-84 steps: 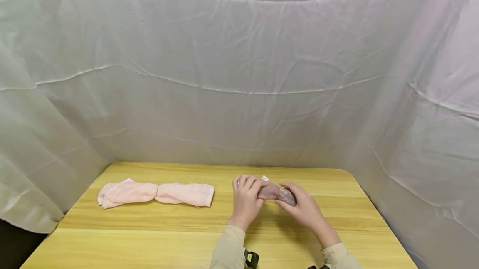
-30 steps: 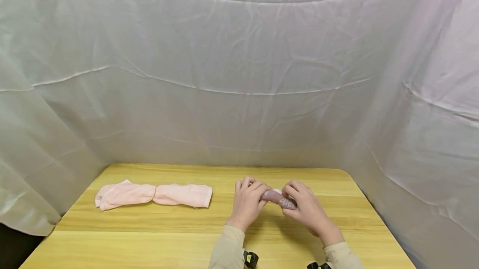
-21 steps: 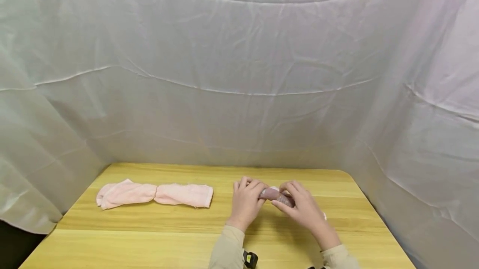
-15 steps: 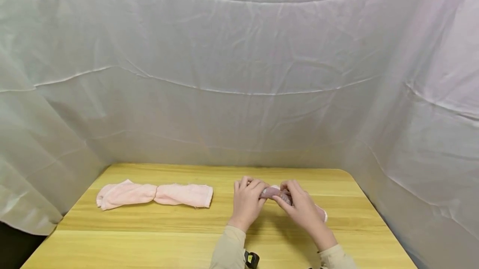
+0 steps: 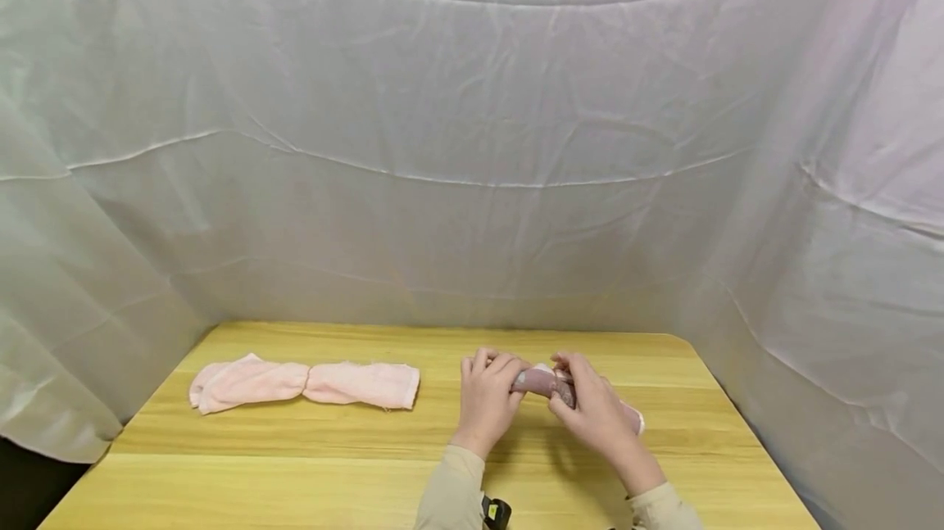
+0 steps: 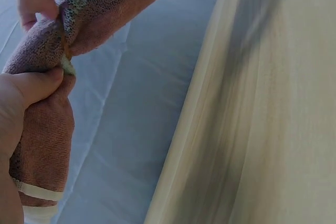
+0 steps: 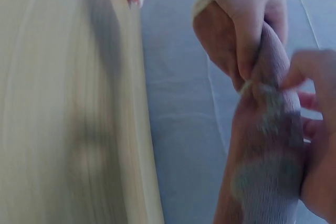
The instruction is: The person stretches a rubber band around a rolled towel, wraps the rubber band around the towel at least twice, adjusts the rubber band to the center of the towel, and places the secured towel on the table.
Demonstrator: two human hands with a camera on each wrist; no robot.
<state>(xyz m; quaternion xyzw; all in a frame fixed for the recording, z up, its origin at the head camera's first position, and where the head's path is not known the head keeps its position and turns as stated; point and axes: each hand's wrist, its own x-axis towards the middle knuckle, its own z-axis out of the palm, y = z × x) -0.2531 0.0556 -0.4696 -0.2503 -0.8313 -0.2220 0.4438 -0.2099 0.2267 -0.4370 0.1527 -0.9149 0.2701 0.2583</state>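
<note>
Both hands hold the mauve sock [image 5: 544, 382] just above the table [image 5: 295, 448], left hand [image 5: 487, 395] pinching one end, right hand [image 5: 593, 414] gripping the other; probably best kept taut while twisting.

Yellow wood-grain table [image 5: 295, 464], rounded far corners. Pale pink towel [image 5: 304, 382] lies on its left half, rolled lengthwise, pinched near the middle. White creased cloth backdrop [image 5: 472, 145] encloses the table at rear and both sides.

A wooden table [image 5: 295, 464] bears 1 twisted pink towel [image 5: 304, 383].
</note>
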